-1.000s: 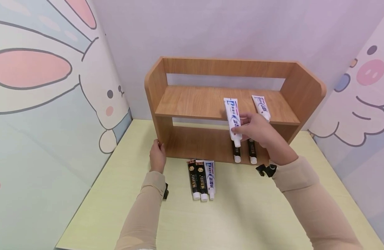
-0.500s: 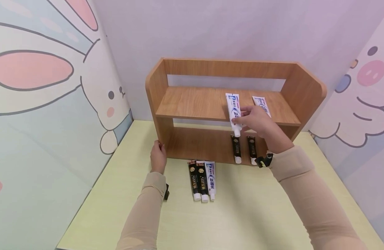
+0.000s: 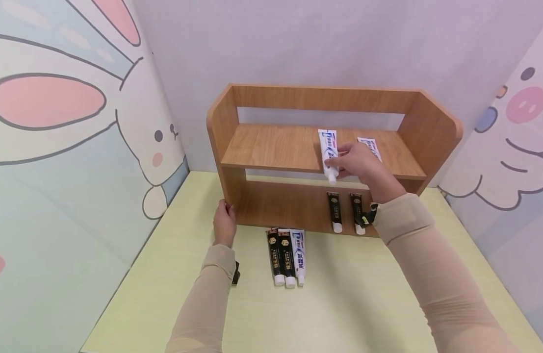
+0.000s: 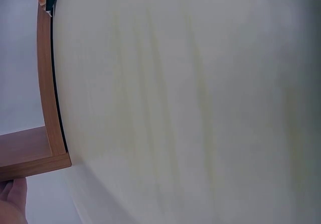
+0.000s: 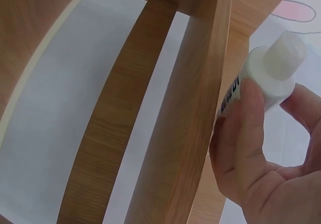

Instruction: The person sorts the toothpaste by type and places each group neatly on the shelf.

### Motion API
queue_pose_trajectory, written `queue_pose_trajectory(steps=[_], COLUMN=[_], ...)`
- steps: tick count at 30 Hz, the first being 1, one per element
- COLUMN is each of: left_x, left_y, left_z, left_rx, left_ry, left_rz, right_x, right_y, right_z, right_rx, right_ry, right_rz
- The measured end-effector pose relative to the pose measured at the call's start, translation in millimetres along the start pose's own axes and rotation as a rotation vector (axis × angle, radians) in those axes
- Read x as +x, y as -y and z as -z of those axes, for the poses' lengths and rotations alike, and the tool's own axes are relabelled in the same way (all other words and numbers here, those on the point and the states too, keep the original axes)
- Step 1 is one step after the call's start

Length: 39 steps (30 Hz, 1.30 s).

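Observation:
My right hand [image 3: 357,159] pinches a white toothpaste tube [image 3: 327,147] with blue print over the upper shelf [image 3: 271,147] of a wooden rack. Its cap points toward me; the right wrist view shows the white cap [image 5: 286,56] beyond the shelf's edge, between thumb and fingers. Another white tube [image 3: 371,147] lies on that shelf to the right, partly hidden by the hand. My left hand [image 3: 224,224] touches the outer face of the rack's left side panel [image 3: 231,184]; in the left wrist view its fingers [image 4: 17,194] lie against the wood.
Two black toothpaste tubes [image 3: 334,211] lie apart on the lower shelf [image 3: 284,203], at its right. In front of the rack, two black tubes [image 3: 286,257] and a white tube [image 3: 299,257] lie side by side on the pale table [image 3: 333,314]. Cartoon-printed walls [image 3: 55,196] stand on both sides.
My right hand has carried the white tube up and back, from in front of the upper shelf's edge to over the shelf. The left hand stays at the side panel.

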<state>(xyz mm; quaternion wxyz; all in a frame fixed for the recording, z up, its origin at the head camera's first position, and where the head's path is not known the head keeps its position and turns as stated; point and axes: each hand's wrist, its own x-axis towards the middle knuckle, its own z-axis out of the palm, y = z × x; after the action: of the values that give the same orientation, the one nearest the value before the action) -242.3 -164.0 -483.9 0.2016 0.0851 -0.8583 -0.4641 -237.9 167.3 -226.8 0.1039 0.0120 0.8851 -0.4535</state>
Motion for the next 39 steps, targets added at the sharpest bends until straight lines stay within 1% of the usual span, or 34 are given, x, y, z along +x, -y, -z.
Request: queue_pose_trajectory(steps=[6, 13, 17, 22, 26, 31, 39], left_x=[-0.5, -1.8, -1.2, -1.1, -2.6, -3.9, -2.9], left_y=[0.7, -0.4, 0.7, 0.1, -1.1, -0.4, -0.3], left_z=[0.2, 0.0, -1.0, -1.2, 0.1, 0.6, 0.2], left_rx=[0.009, 0.025, 0.021, 0.020, 0.016, 0.013, -0.003], left_ry=[-0.012, -0.021, -0.016, -0.021, -0.023, -0.011, -0.011], left_rz=[-0.022, -0.027, -0.027, -0.025, -0.010, 0.005, -0.010], right_x=[12, 24, 28, 31, 33, 33, 32], right_y=[1, 1, 0, 1, 2, 5, 5], right_z=[3, 5, 5, 4, 2, 0, -1], right_rx=[0.003, 0.017, 0.024, 0.007, 0.002, -0.020, -0.052], right_ry=[0.003, 0.032, 0.030, 0.039, 0.048, 0.042, 0.031], right_rz=[-0.020, -0.010, -0.016, -0.029, -0.043, -0.057, -0.048])
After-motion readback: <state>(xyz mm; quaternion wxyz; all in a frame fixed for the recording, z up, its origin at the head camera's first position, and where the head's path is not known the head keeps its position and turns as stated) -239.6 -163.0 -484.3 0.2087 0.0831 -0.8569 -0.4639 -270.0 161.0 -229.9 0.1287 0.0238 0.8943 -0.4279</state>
